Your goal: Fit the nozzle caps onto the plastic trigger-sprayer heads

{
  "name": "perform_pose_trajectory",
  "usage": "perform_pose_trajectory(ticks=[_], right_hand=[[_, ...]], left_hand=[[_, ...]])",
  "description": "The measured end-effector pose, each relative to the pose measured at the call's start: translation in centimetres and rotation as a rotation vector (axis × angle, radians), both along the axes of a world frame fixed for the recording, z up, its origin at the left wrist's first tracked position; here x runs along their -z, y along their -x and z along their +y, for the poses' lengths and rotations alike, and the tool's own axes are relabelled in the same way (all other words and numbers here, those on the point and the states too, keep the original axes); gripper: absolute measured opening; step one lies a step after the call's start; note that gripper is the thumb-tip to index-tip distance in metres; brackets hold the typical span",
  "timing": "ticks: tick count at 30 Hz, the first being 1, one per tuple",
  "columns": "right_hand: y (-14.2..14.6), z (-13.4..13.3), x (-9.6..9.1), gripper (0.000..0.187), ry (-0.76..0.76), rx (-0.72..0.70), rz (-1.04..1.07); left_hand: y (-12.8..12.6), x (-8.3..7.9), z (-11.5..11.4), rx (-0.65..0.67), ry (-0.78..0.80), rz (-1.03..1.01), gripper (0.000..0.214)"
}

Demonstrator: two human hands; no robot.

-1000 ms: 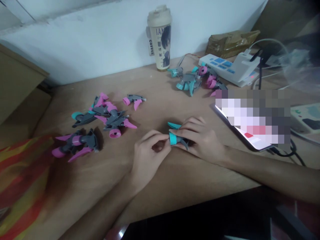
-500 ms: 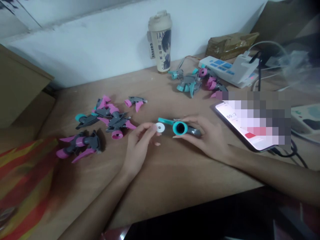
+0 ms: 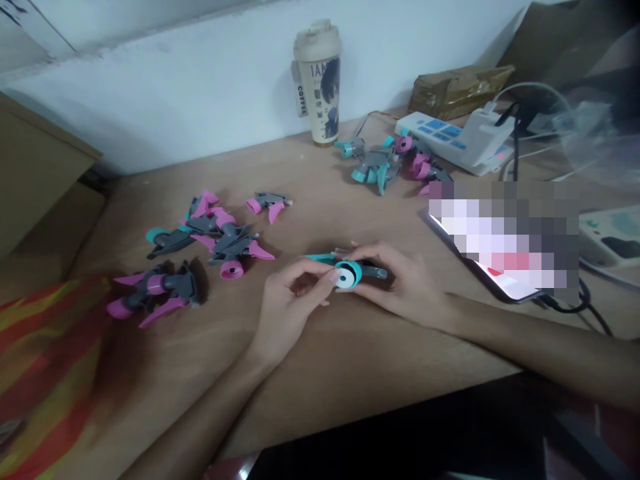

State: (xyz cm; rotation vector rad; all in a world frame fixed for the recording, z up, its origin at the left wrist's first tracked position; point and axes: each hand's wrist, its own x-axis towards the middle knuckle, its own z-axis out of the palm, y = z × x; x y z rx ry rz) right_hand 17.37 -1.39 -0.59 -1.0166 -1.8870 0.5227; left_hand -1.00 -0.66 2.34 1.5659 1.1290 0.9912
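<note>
My right hand (image 3: 400,283) holds a grey spray-nozzle head with a teal collar and teal trigger (image 3: 356,271) just above the wooden table (image 3: 320,373), its round collar turned toward me. My left hand (image 3: 295,303) pinches a small white washer (image 3: 343,278) and presses it against the mouth of the teal collar. Both hands meet at the table's middle.
A pile of grey nozzle heads with pink parts (image 3: 210,237) lies to the left, two more (image 3: 157,293) nearer the red-yellow cloth (image 3: 35,373). A teal and pink pile (image 3: 390,160) lies at the back by a cup (image 3: 319,80), a power strip (image 3: 453,137) and a phone (image 3: 500,253).
The left hand brought the white washer from beside the nozzle head onto its teal collar. The right hand lowered the nozzle head slightly and kept hold of it.
</note>
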Motion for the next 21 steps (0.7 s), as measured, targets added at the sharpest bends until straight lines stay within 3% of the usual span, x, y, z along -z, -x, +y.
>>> perform_pose_trajectory(ticks=[9, 13, 21], right_hand=[[0.1, -0.2, -0.2, 0.027, -0.005, -0.017, -0.016], [0.2, -0.2, -0.2, 0.026, -0.012, -0.022, -0.016], [0.0, 0.0, 0.0, 0.024, -0.06, -0.003, -0.028]], left_hand=[[0.1, 1.3, -0.6, -0.079, -0.372, 0.174, 0.003], [0.0, 1.6, -0.7, -0.12, -0.427, 0.189, 0.007], [0.3, 1.0, -0.4, -0.064, -0.607, 0.306, 0.01]])
